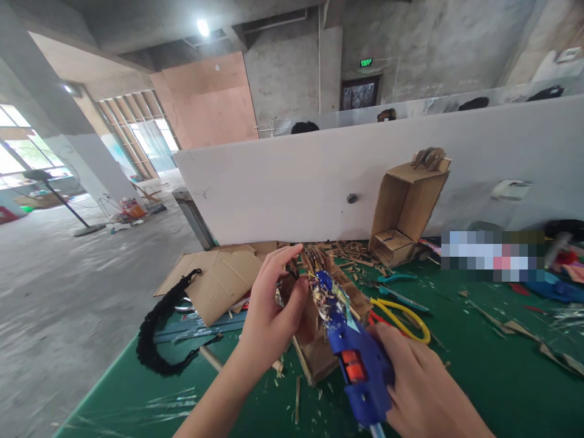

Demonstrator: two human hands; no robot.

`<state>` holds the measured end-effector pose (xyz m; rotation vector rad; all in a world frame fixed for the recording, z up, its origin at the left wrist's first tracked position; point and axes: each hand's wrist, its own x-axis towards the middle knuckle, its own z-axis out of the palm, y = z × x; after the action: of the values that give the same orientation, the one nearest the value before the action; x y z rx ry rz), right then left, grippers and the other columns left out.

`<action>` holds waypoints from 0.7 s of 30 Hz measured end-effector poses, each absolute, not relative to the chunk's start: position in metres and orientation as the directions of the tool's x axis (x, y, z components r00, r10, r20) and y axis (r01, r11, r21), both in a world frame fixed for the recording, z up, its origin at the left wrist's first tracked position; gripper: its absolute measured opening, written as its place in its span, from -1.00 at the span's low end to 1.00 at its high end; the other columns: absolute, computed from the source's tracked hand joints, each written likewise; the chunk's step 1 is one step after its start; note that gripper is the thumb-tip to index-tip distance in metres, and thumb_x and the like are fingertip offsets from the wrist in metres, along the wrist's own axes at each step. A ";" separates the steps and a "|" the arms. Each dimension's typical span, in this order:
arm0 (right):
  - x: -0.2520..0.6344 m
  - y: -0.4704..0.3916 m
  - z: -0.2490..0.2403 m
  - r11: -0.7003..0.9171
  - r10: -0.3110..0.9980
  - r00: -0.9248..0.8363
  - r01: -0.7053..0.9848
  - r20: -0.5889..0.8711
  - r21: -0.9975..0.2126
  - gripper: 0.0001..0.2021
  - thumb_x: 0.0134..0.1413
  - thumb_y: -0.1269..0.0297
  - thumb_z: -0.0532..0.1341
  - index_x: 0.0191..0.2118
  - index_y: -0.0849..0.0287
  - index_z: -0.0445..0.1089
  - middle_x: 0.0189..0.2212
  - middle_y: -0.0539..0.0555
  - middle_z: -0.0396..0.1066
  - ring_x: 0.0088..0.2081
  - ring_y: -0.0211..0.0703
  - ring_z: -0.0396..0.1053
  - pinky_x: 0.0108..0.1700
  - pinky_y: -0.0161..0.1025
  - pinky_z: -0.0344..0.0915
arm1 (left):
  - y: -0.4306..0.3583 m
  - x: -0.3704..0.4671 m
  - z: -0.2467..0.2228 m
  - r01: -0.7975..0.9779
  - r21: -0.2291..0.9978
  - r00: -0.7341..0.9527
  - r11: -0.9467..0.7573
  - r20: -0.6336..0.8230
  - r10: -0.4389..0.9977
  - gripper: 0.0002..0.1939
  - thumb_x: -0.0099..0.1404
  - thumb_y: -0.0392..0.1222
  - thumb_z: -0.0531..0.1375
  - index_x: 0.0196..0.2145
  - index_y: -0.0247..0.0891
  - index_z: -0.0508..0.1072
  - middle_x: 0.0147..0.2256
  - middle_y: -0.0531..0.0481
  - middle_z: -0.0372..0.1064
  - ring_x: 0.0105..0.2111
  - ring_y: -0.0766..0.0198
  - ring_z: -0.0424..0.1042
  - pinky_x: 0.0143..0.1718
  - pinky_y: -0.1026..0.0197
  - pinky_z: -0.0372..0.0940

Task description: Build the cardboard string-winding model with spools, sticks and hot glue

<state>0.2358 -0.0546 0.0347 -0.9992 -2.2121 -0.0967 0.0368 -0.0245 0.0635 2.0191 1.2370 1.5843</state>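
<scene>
My right hand (410,371) is wrapped round a blue hot glue gun (360,371) with an orange part in its side. Dried glue and scraps crust its front, which points away from me over a brown cardboard piece (312,359). My left hand (271,304) is curled at the left of the nozzle, thumb and forefinger bent toward each other. Something small and dark shows between those fingertips, too small to name. Thin cardboard strips (317,258) stand up just beyond the nozzle. The glue gun hides part of the cardboard piece.
A cardboard box structure (404,207) stands against the white partition (283,188). To the right lie yellow-handled scissors (422,331) and teal-handled pliers (401,298). Flat cardboard (228,286) and a black fuzzy strip (150,334) are at left on the green table (479,377).
</scene>
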 end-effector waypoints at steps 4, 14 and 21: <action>0.236 -0.053 0.036 0.705 0.579 -0.460 0.697 0.673 -0.130 -0.77 -0.05 0.50 -0.02 -0.23 0.18 0.22 -0.47 0.08 0.47 -0.52 -0.16 0.44 -0.55 -0.30 0.35 | -0.025 0.037 0.065 0.459 0.668 0.022 -0.586 0.651 0.759 -0.62 0.33 -0.28 0.04 0.08 -0.07 0.23 0.02 -0.07 0.23 -0.02 0.17 0.28 0.01 0.03 0.22; 0.235 -0.049 0.033 0.710 0.505 -0.461 0.702 0.730 -0.047 -0.74 0.06 0.47 -0.06 -0.12 0.27 0.21 -0.42 0.16 0.49 -0.47 -0.13 0.46 -0.52 -0.30 0.36 | -0.024 0.037 0.063 0.445 0.683 0.024 -0.580 0.638 0.770 -0.64 0.34 -0.27 0.03 0.07 -0.04 0.24 0.00 -0.06 0.26 -0.07 0.16 0.33 -0.05 0.01 0.27; 0.233 -0.053 0.038 0.703 0.574 -0.447 0.698 0.686 -0.133 -0.77 -0.06 0.51 -0.05 -0.26 0.14 0.20 -0.49 0.07 0.46 -0.53 -0.15 0.43 -0.56 -0.30 0.32 | -0.023 0.037 0.064 0.435 0.678 0.028 -0.593 0.647 0.762 -0.65 0.33 -0.30 0.03 0.06 -0.07 0.26 -0.01 -0.08 0.28 -0.07 0.15 0.34 -0.07 0.01 0.30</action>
<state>0.2335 -0.0532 0.0380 -0.9652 -2.1733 -0.2172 0.0374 -0.0234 0.0643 2.0176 1.2259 1.5860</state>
